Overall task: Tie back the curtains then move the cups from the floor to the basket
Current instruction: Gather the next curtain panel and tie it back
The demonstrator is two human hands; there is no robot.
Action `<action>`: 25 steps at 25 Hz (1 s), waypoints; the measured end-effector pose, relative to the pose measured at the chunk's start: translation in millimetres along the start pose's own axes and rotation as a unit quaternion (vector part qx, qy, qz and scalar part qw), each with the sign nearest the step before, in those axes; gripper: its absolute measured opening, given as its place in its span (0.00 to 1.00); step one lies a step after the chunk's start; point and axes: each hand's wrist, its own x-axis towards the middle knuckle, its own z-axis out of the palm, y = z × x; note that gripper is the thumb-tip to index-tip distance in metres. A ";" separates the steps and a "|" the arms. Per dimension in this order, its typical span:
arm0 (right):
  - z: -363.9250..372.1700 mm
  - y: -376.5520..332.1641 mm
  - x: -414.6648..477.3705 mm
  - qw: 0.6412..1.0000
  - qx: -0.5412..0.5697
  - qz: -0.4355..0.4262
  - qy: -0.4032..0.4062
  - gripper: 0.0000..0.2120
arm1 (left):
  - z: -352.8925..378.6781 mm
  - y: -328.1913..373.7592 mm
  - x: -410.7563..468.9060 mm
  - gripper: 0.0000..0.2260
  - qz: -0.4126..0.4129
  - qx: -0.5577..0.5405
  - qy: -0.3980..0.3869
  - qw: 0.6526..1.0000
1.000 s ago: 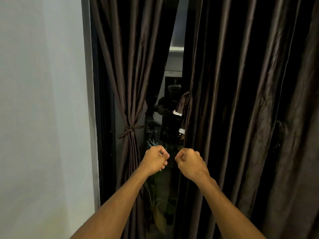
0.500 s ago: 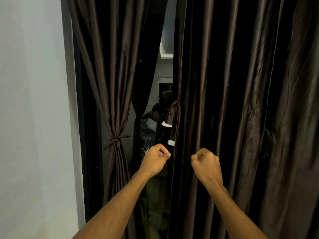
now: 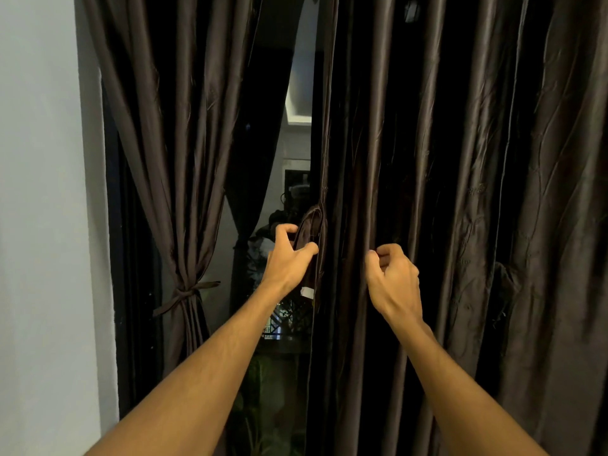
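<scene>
two bare arms reach up to the dark brown curtains. the left hand (image 3: 289, 258) is on the tie strap (image 3: 311, 230), a shiny brown loop that hangs at the inner edge of the right curtain (image 3: 460, 192). its thumb presses the front of the strap & its fingers curl round the far side, so it grips the strap. a small white tag (image 3: 307, 292) pokes out at the low end of the strap, just by the wrist.

the right hand (image 3: 393, 281) is at abt the same height, right by a fold of the right curtain. its fingers are curled in w/ the thumb close to them. can't tell if it pinches any cloth or just sits in front of it. the 2 hands are apart, w/ a few folds btw them.

the right curtain hangs loose & straight, not tied. the left curtain (image 3: 171, 143) is bunched in & tied low down w/ a knotted band (image 3: 187, 292), next to the pale wall (image 3: 39, 192).

btw the 2 curtains is a thin gap. in it is a white shelf (image 3: 299, 116) up high, a lit grille (image 3: 283, 324) lower down & green leaves (image 3: 263, 406) at the bottom, all dim.
</scene>
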 end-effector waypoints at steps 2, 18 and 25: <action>2.1 -3.3 7.5 1.000 -0.010 -0.012 -0.021 0.25 | 5.6 8.1 8.7 0.21 0.000 -0.040 0.020 0.999; 20.6 -24.7 30.3 0.983 -0.020 -0.043 -0.180 0.40 | 17.4 53.4 15.4 0.17 0.042 0.031 0.061 0.997; 26.5 -27.5 25.2 0.981 0.011 -0.060 -0.187 0.42 | 31.5 72.3 0.6 0.14 0.025 -0.048 0.034 0.998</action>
